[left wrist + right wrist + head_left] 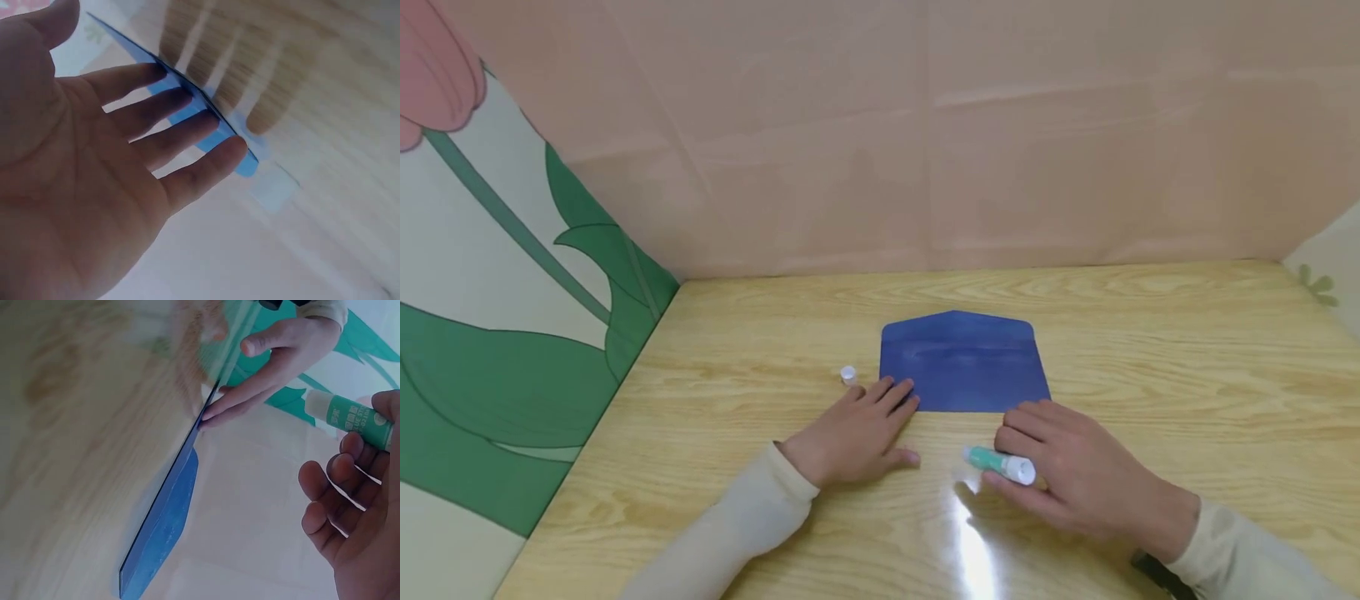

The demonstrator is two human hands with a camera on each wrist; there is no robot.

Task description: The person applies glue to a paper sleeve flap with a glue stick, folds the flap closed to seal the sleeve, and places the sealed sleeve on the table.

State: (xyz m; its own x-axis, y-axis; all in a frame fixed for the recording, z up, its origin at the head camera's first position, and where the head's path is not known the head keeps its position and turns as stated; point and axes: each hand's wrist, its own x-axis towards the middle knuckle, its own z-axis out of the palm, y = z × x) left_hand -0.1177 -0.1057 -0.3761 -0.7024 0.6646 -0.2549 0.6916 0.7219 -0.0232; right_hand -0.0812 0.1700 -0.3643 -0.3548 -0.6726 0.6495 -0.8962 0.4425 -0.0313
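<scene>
A blue envelope [966, 375] lies on the wooden table, its flap [955, 327] unfolded toward the back. My left hand [861, 433] rests with spread, straight fingers on the envelope's front left corner; in the left wrist view the fingertips [234, 149] touch its edge. My right hand [1075, 467] holds a green and white glue stick [998, 463] between thumb and curled fingers, just in front of the envelope's right corner. In the right wrist view the glue stick [350, 419] shows its printed label. A small white cap [847, 375] stands left of the envelope.
The wooden table [737, 350] meets a pink wall covering [820, 167] at the back. On the left rises a panel [497, 400] printed with green leaves and a pink flower. A dark object [1161, 575] shows by the right sleeve.
</scene>
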